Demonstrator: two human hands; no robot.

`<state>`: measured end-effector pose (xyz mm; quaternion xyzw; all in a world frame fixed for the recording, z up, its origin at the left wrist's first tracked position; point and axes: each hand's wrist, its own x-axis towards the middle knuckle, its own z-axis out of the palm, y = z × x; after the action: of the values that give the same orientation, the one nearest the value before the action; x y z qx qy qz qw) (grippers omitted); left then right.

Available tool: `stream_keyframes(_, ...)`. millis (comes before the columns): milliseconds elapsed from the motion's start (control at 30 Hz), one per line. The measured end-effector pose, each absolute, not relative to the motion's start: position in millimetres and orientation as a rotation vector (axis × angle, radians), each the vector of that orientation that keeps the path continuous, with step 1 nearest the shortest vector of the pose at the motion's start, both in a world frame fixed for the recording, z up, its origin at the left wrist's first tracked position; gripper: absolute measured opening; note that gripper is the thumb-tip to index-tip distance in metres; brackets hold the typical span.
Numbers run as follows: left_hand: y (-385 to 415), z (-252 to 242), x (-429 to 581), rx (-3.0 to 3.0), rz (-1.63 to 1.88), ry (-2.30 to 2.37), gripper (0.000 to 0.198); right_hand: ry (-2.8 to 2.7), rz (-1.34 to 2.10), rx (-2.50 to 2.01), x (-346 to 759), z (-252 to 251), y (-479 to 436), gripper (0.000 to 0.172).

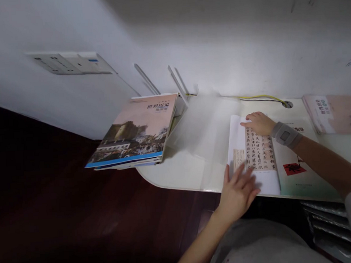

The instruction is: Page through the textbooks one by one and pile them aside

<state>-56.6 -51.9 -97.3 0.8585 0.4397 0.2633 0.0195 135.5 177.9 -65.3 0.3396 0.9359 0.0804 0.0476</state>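
Note:
A calligraphy book (pixel 264 183) lies spread at the front edge of the white desk, with columns of brush writing on its left part. Its pale green cover (pixel 301 149), bearing a red square, shows on the right. My right hand (pixel 260 123) rests on the upper part of the written page, fingers extended and thumb out to the left. Over the lower left of that page is my left hand (pixel 237 191), its fingers spread with nothing in them; whether they touch the paper I cannot tell. A clear plastic sheet (pixel 205 125) lies just left of the book.
A stack of history books (pixel 130 130) sits at the desk's left end, overhanging its rounded edge. Behind it stand white router antennas (pixel 177 83). Another pink book (pixel 337 113) lies far right. A yellow cable (pixel 259 97) runs along the wall into a desk hole.

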Motion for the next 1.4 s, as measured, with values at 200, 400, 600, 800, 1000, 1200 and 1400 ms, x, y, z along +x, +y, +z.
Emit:
stream_keyframes(200, 10.6, -98.3, -60.0, 2.432, 0.472, 1.951, 0.071, 2.872, 0.201, 1.078, 131.4, -65.2, 172.2, 0.056)
stream_keyframes(400, 29.0, -105.6, -61.0, 2.454, 0.454, 1.917, 0.057, 2.886, 0.188, 1.09, 119.4, -67.1, 165.8, 0.058)
stream_keyframes(600, 22.3, -105.5, -55.9, 2.463, 0.457, 1.941, 0.048, 2.849, 0.129, 1.377, 105.8, -72.0, 170.2, 0.053)
stream_keyframes(800, 17.2, -108.8, -50.6, 2.521, 0.525, 1.875, 0.052, 2.806, -0.083, 1.409, 94.8, -78.8, 186.0, 0.07)
stream_keyframes(1000, 17.3, -111.6, -49.0, 2.598, 0.473, 1.823, 0.056, 2.799, -0.15, 1.343, 91.7, -82.8, 195.2, 0.068)
stream_keyframes(1200, 16.9, -109.6, -47.4, 2.613, 0.436, 1.838, 0.053, 2.822, -0.17, 1.323, 85.9, -83.2, 201.0, 0.061)
stream_keyframes(1400, 19.2, -109.1, -49.5, 2.58, 0.504, 1.903, 0.046, 2.935, -0.157, 1.074, 108.4, -64.4, 185.7, 0.045)
